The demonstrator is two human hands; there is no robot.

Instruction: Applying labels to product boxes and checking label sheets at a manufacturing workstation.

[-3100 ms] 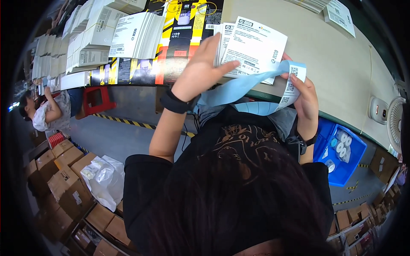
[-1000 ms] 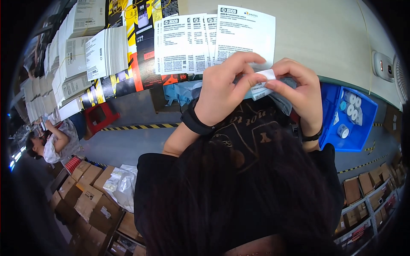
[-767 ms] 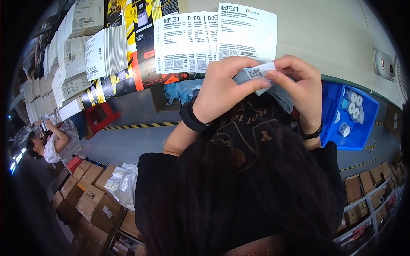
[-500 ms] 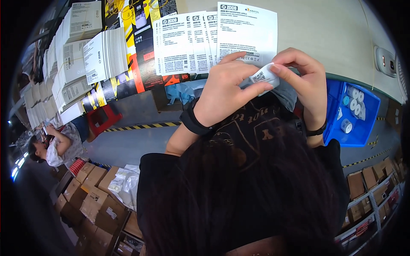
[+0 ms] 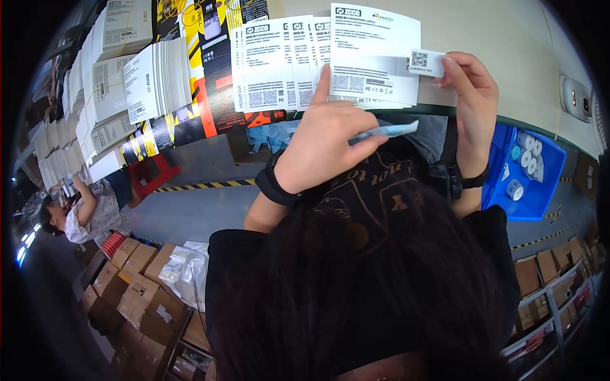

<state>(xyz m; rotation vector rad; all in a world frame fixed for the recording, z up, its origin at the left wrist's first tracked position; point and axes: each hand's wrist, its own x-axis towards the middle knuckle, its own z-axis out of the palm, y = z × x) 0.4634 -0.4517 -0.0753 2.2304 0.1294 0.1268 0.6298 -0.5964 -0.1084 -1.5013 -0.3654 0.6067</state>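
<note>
The left hand [image 5: 330, 143] is pinching a light blue strip [image 5: 384, 130] between thumb and fingers, its forefinger pointing up and touching the nearest white printed sheet [image 5: 375, 54]. The right hand [image 5: 473, 89] is gripping a small white label [image 5: 427, 62] with its fingertips, holding it over the top right corner of that sheet. More sheets [image 5: 279, 63] are lying fanned out on the surface [image 5: 495, 32] just to the left. A blue bin [image 5: 527, 171] with tape rolls is sitting below the right wrist.
</note>
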